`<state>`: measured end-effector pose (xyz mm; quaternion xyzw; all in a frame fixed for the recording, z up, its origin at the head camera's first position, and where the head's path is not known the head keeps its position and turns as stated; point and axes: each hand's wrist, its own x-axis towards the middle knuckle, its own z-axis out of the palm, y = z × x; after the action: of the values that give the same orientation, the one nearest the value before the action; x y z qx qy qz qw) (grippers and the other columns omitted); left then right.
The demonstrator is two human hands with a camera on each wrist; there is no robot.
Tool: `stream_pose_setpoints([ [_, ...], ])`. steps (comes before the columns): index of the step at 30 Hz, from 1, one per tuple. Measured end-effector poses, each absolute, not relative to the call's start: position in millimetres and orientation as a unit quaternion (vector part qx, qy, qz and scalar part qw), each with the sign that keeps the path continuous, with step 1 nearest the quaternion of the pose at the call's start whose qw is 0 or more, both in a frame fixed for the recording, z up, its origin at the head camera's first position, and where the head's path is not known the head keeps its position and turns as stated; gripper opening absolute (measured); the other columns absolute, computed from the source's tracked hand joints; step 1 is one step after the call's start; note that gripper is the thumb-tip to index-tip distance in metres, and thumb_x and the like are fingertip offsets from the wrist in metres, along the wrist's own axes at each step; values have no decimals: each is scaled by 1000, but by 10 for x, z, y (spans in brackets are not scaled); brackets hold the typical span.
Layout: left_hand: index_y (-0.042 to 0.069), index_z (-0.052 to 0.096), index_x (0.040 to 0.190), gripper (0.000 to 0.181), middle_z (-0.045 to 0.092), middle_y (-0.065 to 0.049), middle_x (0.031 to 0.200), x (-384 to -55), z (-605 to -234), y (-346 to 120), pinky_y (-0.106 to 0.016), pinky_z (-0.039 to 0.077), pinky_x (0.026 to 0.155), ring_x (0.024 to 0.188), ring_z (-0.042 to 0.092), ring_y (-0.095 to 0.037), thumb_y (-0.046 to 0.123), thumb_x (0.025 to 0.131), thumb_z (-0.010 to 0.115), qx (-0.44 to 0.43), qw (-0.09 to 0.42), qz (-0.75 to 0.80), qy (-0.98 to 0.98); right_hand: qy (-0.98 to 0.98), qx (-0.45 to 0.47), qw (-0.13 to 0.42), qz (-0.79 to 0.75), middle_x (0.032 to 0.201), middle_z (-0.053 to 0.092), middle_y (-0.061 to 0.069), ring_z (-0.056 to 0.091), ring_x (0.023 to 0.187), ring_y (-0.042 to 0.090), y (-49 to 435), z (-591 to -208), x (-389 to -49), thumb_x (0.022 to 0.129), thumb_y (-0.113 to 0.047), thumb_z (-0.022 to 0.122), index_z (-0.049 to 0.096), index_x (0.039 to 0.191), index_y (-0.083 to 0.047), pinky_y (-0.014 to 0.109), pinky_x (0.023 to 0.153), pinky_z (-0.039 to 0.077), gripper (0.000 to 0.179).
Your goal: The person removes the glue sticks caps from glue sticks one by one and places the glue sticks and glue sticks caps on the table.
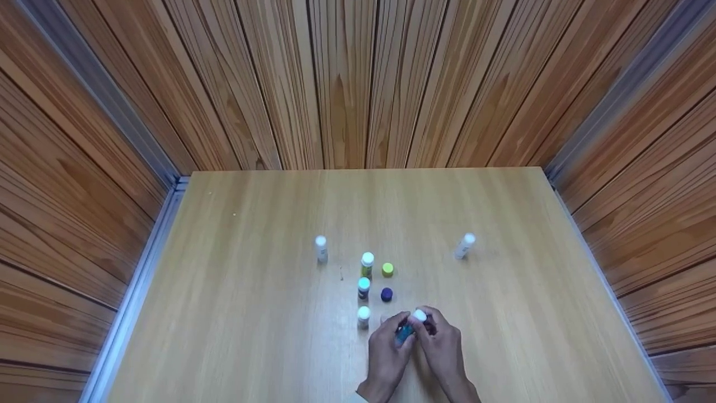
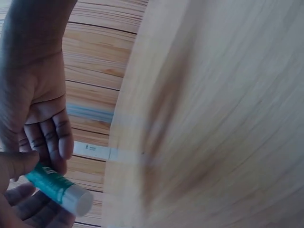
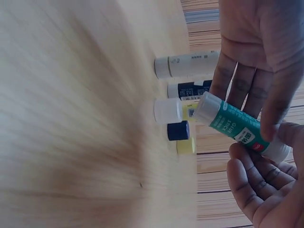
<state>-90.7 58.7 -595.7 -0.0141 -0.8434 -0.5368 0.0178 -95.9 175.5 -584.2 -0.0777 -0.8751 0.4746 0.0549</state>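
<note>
Near the table's front edge, both hands are around a teal glue stick [image 1: 404,334] with white ends, held tilted above the tabletop. My left hand [image 1: 386,352] grips its teal body, thumb on one side and fingers on the other. My right hand [image 1: 444,350] pinches the white upper end [image 1: 419,315] between thumb and fingers. In the right wrist view the lettering on the glue stick [image 3: 237,126] shows, and its lower white end points down at the table. The left wrist view shows the glue stick [image 2: 54,187] from the other side.
Left of the hands stand a white-topped green stick [image 1: 367,264], a dark-labelled stick [image 1: 363,288] and a white stick [image 1: 363,317]. Beside them are a yellow-green cap [image 1: 387,270], a navy cap [image 1: 386,294] and a white cap [image 3: 167,110]. White sticks stand farther back, left [image 1: 321,249] and right [image 1: 464,246].
</note>
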Motion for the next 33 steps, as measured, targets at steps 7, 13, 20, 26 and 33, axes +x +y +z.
stream_pose_setpoints([
  [7,16,66,97,29,65,9,91,-911,-5988,571,-21,53,72,82,61,-4,4,74,81,21,29,-522,-852,-870,-82,25,486,96,64,0,61,84,12,1684,-5866,-931,93,-37,62,65,112,-6,23,73,52,37],
  [13,17,68,89,24,65,11,83,-900,-5969,514,-24,53,71,79,62,-4,5,73,80,35,14,-480,-877,-872,-55,-7,486,103,56,2,56,90,14,1656,-5886,-924,95,-33,59,65,113,-3,27,80,52,35],
  [20,16,70,93,21,69,10,87,-838,-5953,411,-29,54,77,84,64,-6,8,76,80,41,-8,-484,-874,-865,22,5,501,103,56,-1,59,92,12,1624,-5899,-880,94,-22,61,67,110,-4,26,84,53,25],
  [26,11,69,105,26,71,2,101,-759,-5926,274,-33,53,87,98,66,-15,8,81,76,33,-41,-508,-860,-850,58,-46,521,110,55,0,58,97,13,1601,-5871,-822,95,-26,57,65,120,-10,25,86,51,31],
  [33,9,67,107,27,69,0,105,-698,-5929,176,-35,51,92,104,65,-19,5,82,75,37,-48,-508,-859,-844,102,-36,526,111,56,-1,58,100,13,1535,-5861,-766,94,-14,59,63,124,-12,23,90,49,31],
])
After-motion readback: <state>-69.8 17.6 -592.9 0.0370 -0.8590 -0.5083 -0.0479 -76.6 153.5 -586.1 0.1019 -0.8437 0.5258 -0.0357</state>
